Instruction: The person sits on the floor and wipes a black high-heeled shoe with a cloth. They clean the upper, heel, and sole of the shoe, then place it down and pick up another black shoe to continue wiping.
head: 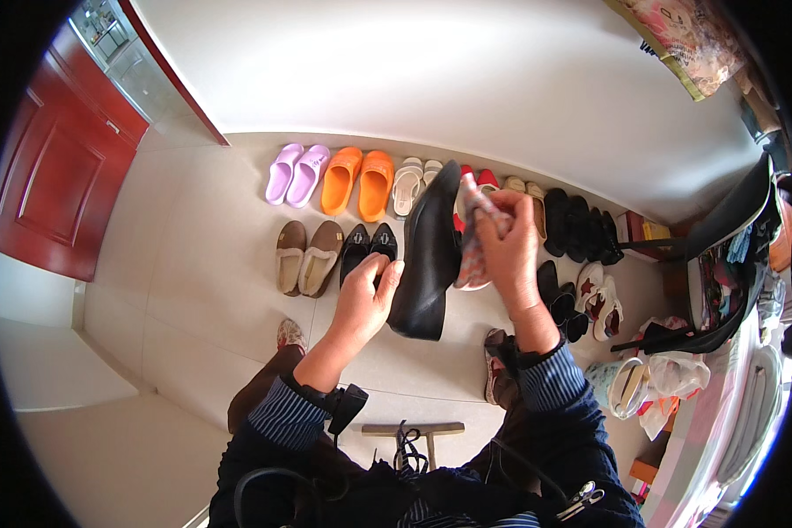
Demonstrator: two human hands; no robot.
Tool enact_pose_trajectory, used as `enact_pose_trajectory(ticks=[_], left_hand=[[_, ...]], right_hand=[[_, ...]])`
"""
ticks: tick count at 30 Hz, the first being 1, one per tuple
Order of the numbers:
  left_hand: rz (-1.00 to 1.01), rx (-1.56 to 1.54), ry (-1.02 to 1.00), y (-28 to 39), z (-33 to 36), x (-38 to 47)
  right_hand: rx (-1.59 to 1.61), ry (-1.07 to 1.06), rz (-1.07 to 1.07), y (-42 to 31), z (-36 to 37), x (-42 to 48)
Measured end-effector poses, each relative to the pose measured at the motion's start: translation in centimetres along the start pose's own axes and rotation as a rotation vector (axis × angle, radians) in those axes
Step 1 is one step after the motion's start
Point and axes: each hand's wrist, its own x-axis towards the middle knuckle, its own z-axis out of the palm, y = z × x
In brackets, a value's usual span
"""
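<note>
A black leather shoe (422,257) with a low heel is held up in front of me, toe pointing away and heel towards me. My left hand (368,297) grips it from the left side, thumb on top near the heel end; its other fingers are partly hidden. In my right hand (516,244) is a bunched patterned cloth (476,254), pinkish and grey, close against the shoe's right side. Whether the cloth presses on the leather I cannot tell. Behind the shoe, a pair of black pointed flats (384,241) is partly covered by my left hand.
Lilac slides (308,175), orange slides (375,185), and white sandals (407,185) line the wall. Fur-lined brown slippers (321,257) stand nearer. At right are black shoes (575,218), white sneakers (606,307), a bin (617,386) and a black chair (726,198). A red door (66,158) stands left.
</note>
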Motion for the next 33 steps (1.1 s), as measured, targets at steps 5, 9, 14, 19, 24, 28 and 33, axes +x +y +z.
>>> enact_pose_trajectory(ticks=[5, 9, 14, 19, 24, 28, 33], left_hand=[[-0.052, -0.087, 0.074, -1.0, 0.5, -0.1], [-0.204, -0.161, 0.135, -2.0, -1.1, 0.8], [-0.021, -0.054, 0.103, -1.3, -1.2, 0.5], [0.028, -0.032, -0.142, 0.5, 0.0, -0.8], [0.05, -0.068, -0.22, 0.8, 0.3, -1.5], [0.005, -0.085, -0.113, -0.1, 0.0, -0.6], [0.028, -0.15, -0.032, -0.3, -0.4, 0.1]], right_hand=[[-0.197, -0.124, -0.348, -1.3, 3.3, -3.6], [-0.17, -0.328, -0.501, -3.1, 4.2, -6.4], [-0.19, -0.305, -0.547, -2.9, 3.6, -4.5], [-0.314, -0.12, -0.538, 0.0, 0.7, 0.1], [-0.436, 0.004, -0.339, 1.0, -1.6, 1.5], [-0.211, -0.163, -0.564, -1.8, 1.0, -2.2], [-0.216, -0.354, -0.642, -2.9, 1.3, -4.2]])
